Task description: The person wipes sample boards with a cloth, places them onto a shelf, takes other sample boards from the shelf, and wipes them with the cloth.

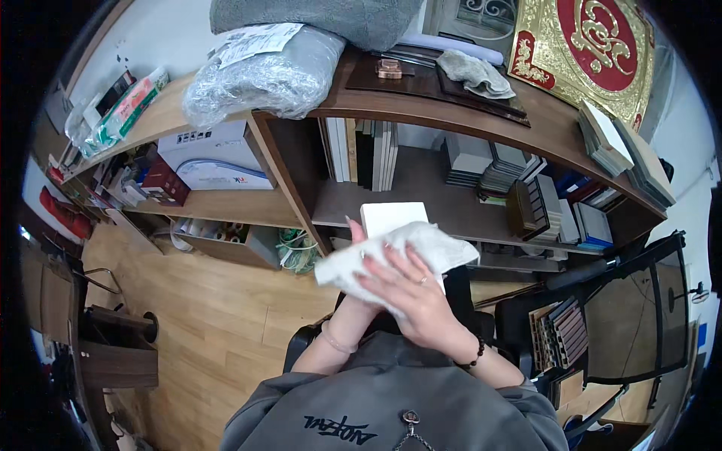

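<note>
1. Cloth [445,244], white, at the centre of the frame: lies creased across slab [392,218] and left hand [359,307], right end jutting free. Probably held spread by pressure from above.
2. Slab, white, just above the centre: shows its upper end past the cloth. Box or board, cannot tell. Appears propped from beneath, judging by the left thumb beside its edge.
3. Right hand [421,301], at the centre: rests broadly on the cloth, fingers extended and slightly apart, clamped on nothing. Seems laid flat to share out the pressure.
4. Left hand, just left of the centre: hides mostly under the cloth, thumb out at the slab's left edge. Fingers closed or spread, cannot tell; likely set below as backing.
5. Books [368,154], upper centre: stand upright in shelf [421,180], presumably for easy pulling.
6. Bundle [263,75], upper left: sits in clear wrap, perhaps against dust.
7. Rag [474,74], right of upper centre: lies rumpled on dark board [414,84], apparently just dropped there.
</note>
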The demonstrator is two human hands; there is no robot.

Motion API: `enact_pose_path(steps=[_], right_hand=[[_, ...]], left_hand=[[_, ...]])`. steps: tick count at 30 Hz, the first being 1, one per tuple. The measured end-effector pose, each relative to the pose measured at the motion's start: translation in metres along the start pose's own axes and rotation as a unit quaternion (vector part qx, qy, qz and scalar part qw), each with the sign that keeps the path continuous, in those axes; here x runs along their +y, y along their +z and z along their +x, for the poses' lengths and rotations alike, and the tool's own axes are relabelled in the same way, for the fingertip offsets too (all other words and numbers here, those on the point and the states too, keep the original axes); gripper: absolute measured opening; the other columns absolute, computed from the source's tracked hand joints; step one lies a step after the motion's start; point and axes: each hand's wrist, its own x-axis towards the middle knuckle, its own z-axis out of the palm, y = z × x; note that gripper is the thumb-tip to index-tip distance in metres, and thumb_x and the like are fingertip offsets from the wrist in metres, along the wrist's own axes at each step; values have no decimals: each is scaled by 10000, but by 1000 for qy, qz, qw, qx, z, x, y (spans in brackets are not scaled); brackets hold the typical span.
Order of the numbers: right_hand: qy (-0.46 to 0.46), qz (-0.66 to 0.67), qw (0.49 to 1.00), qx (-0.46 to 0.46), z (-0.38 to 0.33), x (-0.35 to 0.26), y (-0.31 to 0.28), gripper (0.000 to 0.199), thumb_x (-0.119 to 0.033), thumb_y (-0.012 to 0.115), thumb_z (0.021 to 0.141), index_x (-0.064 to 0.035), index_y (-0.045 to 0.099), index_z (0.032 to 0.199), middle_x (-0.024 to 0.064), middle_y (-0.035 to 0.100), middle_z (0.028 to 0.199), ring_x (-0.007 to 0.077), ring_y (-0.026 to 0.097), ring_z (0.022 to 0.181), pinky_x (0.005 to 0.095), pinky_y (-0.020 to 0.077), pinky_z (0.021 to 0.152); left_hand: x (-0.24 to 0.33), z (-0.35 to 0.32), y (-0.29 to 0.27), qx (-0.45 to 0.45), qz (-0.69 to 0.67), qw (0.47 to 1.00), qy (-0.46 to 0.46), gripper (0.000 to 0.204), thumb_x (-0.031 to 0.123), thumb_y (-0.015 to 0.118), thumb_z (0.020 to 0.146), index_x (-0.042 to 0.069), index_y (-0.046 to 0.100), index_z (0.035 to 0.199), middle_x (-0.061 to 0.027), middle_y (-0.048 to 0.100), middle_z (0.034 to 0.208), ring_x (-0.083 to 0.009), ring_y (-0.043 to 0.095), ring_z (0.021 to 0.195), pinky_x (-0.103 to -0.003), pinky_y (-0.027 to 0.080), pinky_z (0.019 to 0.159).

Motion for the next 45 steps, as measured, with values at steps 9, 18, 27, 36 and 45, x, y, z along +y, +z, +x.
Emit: enact_pose_path(steps=[9, 18, 27, 36, 45], right_hand=[[-12, 113, 993, 27, -1, 16, -16, 480, 6, 580, 755, -99, 559, 1222, 85, 521, 1292, 317, 363, 1299, 446, 291, 1060], [-44, 111, 993, 9, -12, 20, -7, 443, -13, 603, 746, -50, 569, 1186, 95, 547, 1260, 313, 406, 1270, 447, 337, 1030], [370, 641, 618, 264, -68, 72, 8, 358, -229, 458, 943, -34, 485, 1243, 86, 563, 1209, 264, 542, 1109, 431, 402, 980], [369, 880, 287, 82, -60, 63, 10, 503, -384, 437, 940, -55, 403, 1318, 125, 498, 1278, 265, 461, 1193, 426, 351, 1019], [402, 733, 512, 194, -53, 79, -35, 443, -320, 465, 941, -29, 440, 1274, 105, 528, 1245, 238, 535, 1107, 406, 445, 921]], left_hand=[[2, 2, -28, -115, -151, 982, -22, 845, 685, 319, 849, 45, 270, 1399, -208, 354, 1388, -362, 407, 1232, -470, 345, 1028], [11, 3, -19, -63, -157, 985, 15, 778, 638, 339, 875, 20, 340, 1349, -200, 429, 1322, -357, 464, 1177, -468, 373, 1015], [13, 7, -22, 172, -62, 959, 215, 740, 636, 319, 884, 65, 338, 1356, -176, 444, 1293, -346, 481, 1158, -481, 369, 1011], [-28, 1, 16, -12, 256, 904, 342, 993, 498, 619, 791, 104, -13, 1448, -141, 119, 1486, -290, 318, 1299, -426, 303, 1054], [25, -17, 7, -108, 731, 511, 438, 1018, 332, 826, 603, 146, 259, 1429, -194, 334, 1405, -326, 331, 1310, -477, 252, 1068]])
